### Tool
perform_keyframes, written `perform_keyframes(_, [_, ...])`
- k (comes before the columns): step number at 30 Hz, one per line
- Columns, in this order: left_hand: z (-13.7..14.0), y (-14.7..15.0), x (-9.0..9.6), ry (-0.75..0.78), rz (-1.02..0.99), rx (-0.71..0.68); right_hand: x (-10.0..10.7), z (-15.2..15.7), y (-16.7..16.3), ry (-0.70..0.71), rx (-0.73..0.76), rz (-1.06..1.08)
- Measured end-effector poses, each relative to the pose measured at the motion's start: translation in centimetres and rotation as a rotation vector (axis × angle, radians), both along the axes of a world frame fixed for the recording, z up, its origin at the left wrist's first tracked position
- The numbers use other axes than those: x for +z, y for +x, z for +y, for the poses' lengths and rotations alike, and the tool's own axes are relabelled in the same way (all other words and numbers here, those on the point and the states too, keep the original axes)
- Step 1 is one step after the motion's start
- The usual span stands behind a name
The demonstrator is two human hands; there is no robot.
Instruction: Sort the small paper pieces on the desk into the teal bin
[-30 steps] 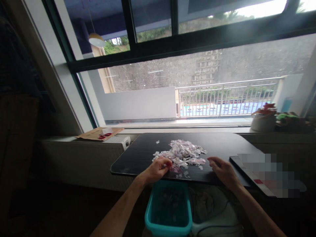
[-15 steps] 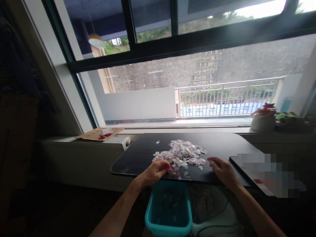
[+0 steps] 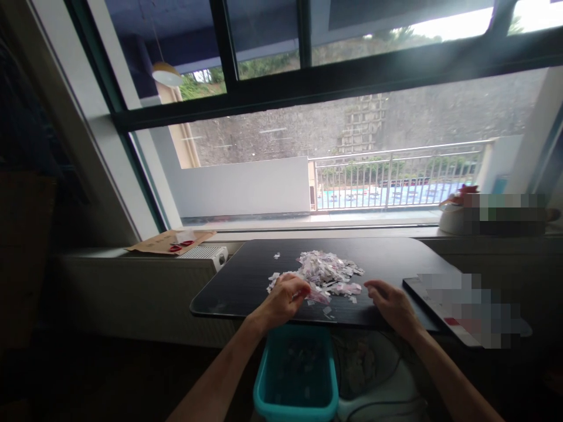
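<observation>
A loose heap of small white and pinkish paper scraps (image 3: 329, 266) lies on the black table (image 3: 246, 293). My left hand (image 3: 288, 296) is at the heap's near left side, thumb and fingers closed in a pinch on a pinkish strip (image 3: 319, 296) that sticks out to the right of the fingertips. To the right of the heap, my right hand (image 3: 391, 302) hovers or rests low over the table, which I cannot tell; its fingers are loosely bent and slightly apart, with nothing visible in them. A few stray scraps (image 3: 328, 310) lie near the front edge.
Below the table's front edge stands a turquoise bin (image 3: 295, 410) with bits inside. A flat, partly blurred object (image 3: 433, 305) lies at the table's right. Red-handled scissors (image 3: 180, 246) rest on brown paper (image 3: 149, 241) on the left sill, beside a radiator (image 3: 209, 255).
My left hand has lifted slightly and turned, bringing the pinkish strip up nearer the heap. My right hand stays about where it was beside the scraps. The view has shifted a little.
</observation>
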State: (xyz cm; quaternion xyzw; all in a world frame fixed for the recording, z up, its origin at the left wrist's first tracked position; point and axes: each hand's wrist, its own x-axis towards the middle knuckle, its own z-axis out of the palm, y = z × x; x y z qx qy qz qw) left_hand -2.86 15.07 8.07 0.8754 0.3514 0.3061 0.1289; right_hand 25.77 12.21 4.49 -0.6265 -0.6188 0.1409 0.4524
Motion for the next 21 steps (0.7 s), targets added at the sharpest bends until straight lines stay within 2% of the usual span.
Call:
perform_keyframes(5, [0.3, 1.0, 0.1, 0.048, 0.08, -0.034, 0.1, -0.1, 0.0, 0.005, 0.009, -0.02])
perform_keyframes(14, [-1.4, -2.9, 0.7, -0.005, 0.126, -0.024, 0.1, -0.1, -0.2, 0.008, -0.001, -0.035])
perform_keyframes(21, [-0.8, -2.6, 0.4, -0.008, 0.099, 0.028, 0.1, -0.1, -0.2, 0.015, -0.004, -0.031])
